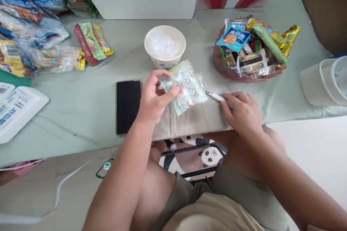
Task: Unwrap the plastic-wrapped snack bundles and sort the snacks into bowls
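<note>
My left hand (153, 97) pinches a crinkled clear and pale green snack wrapper (187, 86) and holds it just above the low table (81, 90). Fingers curled, my right hand (242, 112) rests on the table edge, gripping a small white cutter (215, 96) whose metal tip points left toward the wrapper. Behind the wrapper stands a white paper cup (165, 47) with clear plastic scraps inside. A black phone (128, 106) lies face down to the left of my left hand.
A round tray (230, 74) piled with wrapped snacks sits at the back right. Snack bars (92, 42) and bags of packets (29, 25) lie at the back left. Stacked white cups (325, 81) lie at the right edge, a white pack (16, 110) at the left.
</note>
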`<state>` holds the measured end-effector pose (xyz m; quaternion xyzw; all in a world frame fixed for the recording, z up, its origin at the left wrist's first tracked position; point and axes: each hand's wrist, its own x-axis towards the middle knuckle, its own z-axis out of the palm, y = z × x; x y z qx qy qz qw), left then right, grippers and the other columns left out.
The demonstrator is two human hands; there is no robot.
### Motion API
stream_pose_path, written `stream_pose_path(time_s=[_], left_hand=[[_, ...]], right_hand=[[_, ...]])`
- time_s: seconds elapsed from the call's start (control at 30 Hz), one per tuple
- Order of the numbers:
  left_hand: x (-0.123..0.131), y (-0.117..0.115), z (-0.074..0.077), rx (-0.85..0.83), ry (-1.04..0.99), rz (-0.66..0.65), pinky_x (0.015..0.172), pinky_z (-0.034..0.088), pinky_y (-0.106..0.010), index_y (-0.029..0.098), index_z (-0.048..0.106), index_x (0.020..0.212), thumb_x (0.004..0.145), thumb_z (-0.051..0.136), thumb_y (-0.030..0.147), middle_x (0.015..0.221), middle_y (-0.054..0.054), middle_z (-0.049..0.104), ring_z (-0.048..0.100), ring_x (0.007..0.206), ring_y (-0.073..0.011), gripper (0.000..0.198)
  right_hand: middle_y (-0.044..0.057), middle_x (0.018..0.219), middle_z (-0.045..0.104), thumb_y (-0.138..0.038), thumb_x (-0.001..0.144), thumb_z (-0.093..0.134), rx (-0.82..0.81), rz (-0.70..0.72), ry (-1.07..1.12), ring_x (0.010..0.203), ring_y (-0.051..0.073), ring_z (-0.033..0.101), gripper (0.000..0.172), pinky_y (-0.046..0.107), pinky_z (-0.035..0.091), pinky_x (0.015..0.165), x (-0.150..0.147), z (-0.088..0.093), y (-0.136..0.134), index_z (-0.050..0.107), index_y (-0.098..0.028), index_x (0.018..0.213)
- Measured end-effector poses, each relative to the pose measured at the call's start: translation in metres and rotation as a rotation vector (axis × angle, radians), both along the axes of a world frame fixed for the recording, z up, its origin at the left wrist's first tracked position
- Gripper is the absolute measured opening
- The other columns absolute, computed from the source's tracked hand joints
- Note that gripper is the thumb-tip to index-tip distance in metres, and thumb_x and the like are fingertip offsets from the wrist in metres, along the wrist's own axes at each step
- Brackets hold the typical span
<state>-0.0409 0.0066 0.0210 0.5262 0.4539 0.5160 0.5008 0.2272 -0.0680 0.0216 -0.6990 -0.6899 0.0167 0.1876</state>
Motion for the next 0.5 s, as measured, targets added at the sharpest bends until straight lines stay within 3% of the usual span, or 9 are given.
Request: stream_pose_path(time_s=[0.1, 0.17, 0.3, 0.4, 0.5], left_hand=[[0.004, -0.003, -0.002, -0.039, -0.051, -0.092, 0.065, 0.060, -0.029, 0.032, 0.059, 0.116, 0.076, 0.085, 0.039, 0.094, 0.000, 0.063, 0.067, 0.075, -0.0156, 0.048], [0.007, -0.004, -0.003, -0.035, -0.032, -0.116, 0.069, 0.062, -0.030, 0.031, 0.060, 0.116, 0.078, 0.084, 0.040, 0.102, -0.002, 0.066, 0.068, 0.081, -0.0164, 0.046], [0.011, -0.001, -0.006, -0.089, 0.006, -0.068, 0.069, 0.060, -0.026, 0.027, 0.063, 0.102, 0.088, 0.076, 0.041, 0.103, -0.003, 0.068, 0.067, 0.085, -0.0161, 0.025], [0.013, 0.002, -0.007, -0.181, -0.063, 0.022, 0.072, 0.059, -0.026, 0.026, 0.059, 0.092, 0.088, 0.076, 0.043, 0.092, -0.001, 0.065, 0.066, 0.083, -0.0154, 0.025], [0.015, 0.005, -0.009, -0.284, -0.181, 0.059, 0.059, 0.055, -0.025, 0.026, 0.055, 0.089, 0.084, 0.080, 0.049, 0.082, 0.002, 0.060, 0.064, 0.070, -0.0143, 0.035]], right_hand=[[0.014, 0.107, 0.073, -0.037, 0.097, 0.057, 0.035, 0.117, 0.224, 0.097, 0.028, 0.068, 0.036, 0.045, 0.054, 0.088, -0.016, 0.009, 0.008, 0.071, -0.018, 0.124], [0.011, 0.104, 0.071, -0.038, 0.095, 0.063, 0.038, 0.222, 0.389, 0.094, 0.024, 0.067, 0.038, 0.039, 0.056, 0.083, -0.033, 0.018, 0.015, 0.067, -0.019, 0.127], [0.003, 0.082, 0.066, -0.026, 0.093, 0.065, 0.115, 0.380, 0.465, 0.078, 0.018, 0.064, 0.005, 0.033, 0.054, 0.072, -0.058, 0.027, 0.030, 0.068, -0.023, 0.092], [0.005, 0.092, 0.072, -0.022, 0.095, 0.060, 0.202, 0.450, 0.489, 0.087, 0.020, 0.069, 0.011, 0.037, 0.056, 0.079, -0.060, 0.025, 0.030, 0.062, -0.024, 0.084], [0.004, 0.095, 0.075, -0.016, 0.094, 0.061, 0.177, 0.453, 0.563, 0.085, 0.019, 0.071, 0.009, 0.034, 0.056, 0.076, -0.051, 0.025, 0.021, 0.061, -0.025, 0.093]])
